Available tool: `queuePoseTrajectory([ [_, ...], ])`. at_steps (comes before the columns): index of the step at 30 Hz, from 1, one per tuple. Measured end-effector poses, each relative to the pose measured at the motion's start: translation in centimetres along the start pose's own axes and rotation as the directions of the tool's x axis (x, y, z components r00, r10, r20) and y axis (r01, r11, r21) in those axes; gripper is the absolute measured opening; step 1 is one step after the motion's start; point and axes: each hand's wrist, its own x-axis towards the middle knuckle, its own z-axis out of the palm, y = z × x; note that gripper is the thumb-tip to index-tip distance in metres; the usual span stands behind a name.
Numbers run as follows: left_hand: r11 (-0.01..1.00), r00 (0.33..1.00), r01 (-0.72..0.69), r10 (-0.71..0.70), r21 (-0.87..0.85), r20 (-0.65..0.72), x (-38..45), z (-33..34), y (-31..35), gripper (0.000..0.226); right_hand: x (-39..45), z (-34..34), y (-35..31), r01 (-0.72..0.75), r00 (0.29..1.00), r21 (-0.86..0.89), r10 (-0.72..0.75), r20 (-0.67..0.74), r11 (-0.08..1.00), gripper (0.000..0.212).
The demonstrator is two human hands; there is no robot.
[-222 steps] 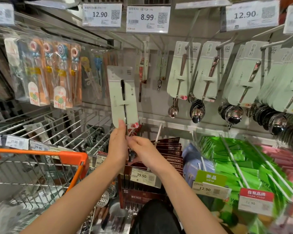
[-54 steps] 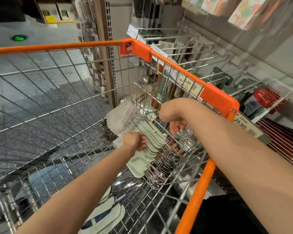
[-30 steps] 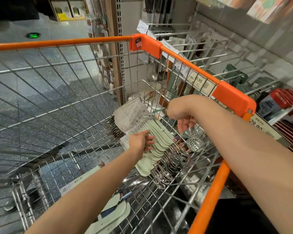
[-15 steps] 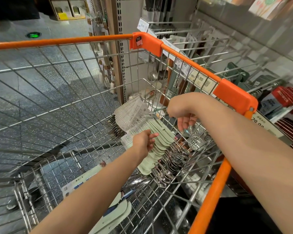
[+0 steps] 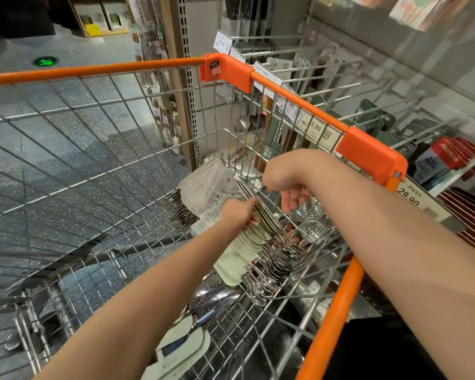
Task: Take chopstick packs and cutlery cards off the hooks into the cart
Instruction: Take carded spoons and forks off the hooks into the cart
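Note:
A fanned row of pale green cutlery cards (image 5: pixel 242 250) with steel spoons (image 5: pixel 269 278) lies in the wire cart (image 5: pixel 368 152), against its right wall. Behind it leans a stack of white-backed cards (image 5: pixel 206 187) holding forks. My left hand (image 5: pixel 237 215) reaches down into the cart, its fingertips on the top edges of the green cards. Just above and to the right hangs my right hand (image 5: pixel 291 192), fingers loosely down and holding nothing. More pale cards (image 5: pixel 184 349) and a large steel spoon (image 5: pixel 211 300) lie nearer me on the cart floor.
The orange-rimmed cart fills the left and centre. To its right stand shelf hooks with price tags (image 5: pixel 316 130), dark green packs (image 5: pixel 373 119) and red packs (image 5: pixel 450 152). Steel strainers (image 5: pixel 313 229) hang just outside the cart wall. Speckled grey floor (image 5: pixel 66 133) lies beyond.
From the hooks I turned to the cart and set a handful of cards down there. My left hand loosened its grip and shifted slightly right along the cards; my right hand stayed hovering.

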Motion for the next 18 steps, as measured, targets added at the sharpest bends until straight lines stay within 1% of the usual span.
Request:
queuePoseTrajectory([
  [1,0.994,0.999,-0.029,0.026,0.106,0.025,0.4,0.3,0.4,0.042,0.2,0.0,0.1,-0.026,0.999,0.02,0.026,-0.021,0.999,0.046],
  [2,0.981,0.999,-0.043,0.036,0.189,0.038,0.7,0.5,0.7,0.048,0.5,-0.1,0.3,-0.051,0.998,-0.011,0.051,-0.049,0.999,0.047],
  [3,0.971,0.999,-0.04,0.033,0.235,0.033,1.1,0.8,1.0,0.05,1.1,-0.2,0.7,-0.092,0.993,-0.032,0.09,-0.075,0.995,0.047],
  [5,0.968,1.0,-0.003,0.003,0.25,-0.001,1.7,1.3,1.2,0.046,2.3,-0.1,1.4,-0.192,0.98,-0.09,0.185,-0.079,0.977,0.048],
  [6,0.97,1.0,0.017,-0.016,0.244,-0.007,1.8,1.4,1.3,0.044,2.9,-0.1,1.6,-0.215,0.976,-0.119,0.208,-0.069,0.969,0.048],
  [7,0.974,0.999,0.037,-0.037,0.225,-0.007,1.8,1.4,1.3,0.042,3.1,-0.1,1.7,-0.233,0.972,-0.111,0.226,-0.068,0.966,0.048],
  [9,0.986,0.998,0.064,-0.064,0.153,-0.006,1.8,1.0,0.9,0.034,3.2,-0.1,1.8,-0.227,0.974,-0.1,0.224,-0.047,0.969,0.048],
  [11,0.993,0.999,0.05,-0.049,0.103,-0.013,1.6,0.5,0.3,0.031,2.9,-0.2,1.8,-0.229,0.973,-0.061,0.227,-0.048,0.971,0.05],
  [13,0.998,1.0,0.0,0.002,0.07,-0.028,1.3,0.1,-0.1,0.031,2.6,-0.2,1.9,-0.237,0.967,-0.002,0.236,-0.096,0.972,0.048],
  [14,0.998,0.998,-0.035,0.037,0.055,-0.044,0.9,-0.1,-0.1,0.032,2.5,-0.3,2.0,-0.231,0.962,0.019,0.232,-0.142,0.973,0.045],
  [16,0.994,0.991,-0.11,0.11,0.005,-0.077,-0.3,-0.8,0.3,0.034,1.9,-0.5,2.1,-0.236,0.936,0.073,0.247,-0.25,0.969,0.037],
  [18,0.98,0.976,-0.192,0.185,-0.05,-0.117,-1.9,-1.6,1.2,0.035,1.4,-0.7,2.1,-0.224,0.915,0.14,0.257,-0.311,0.965,0.033],
])
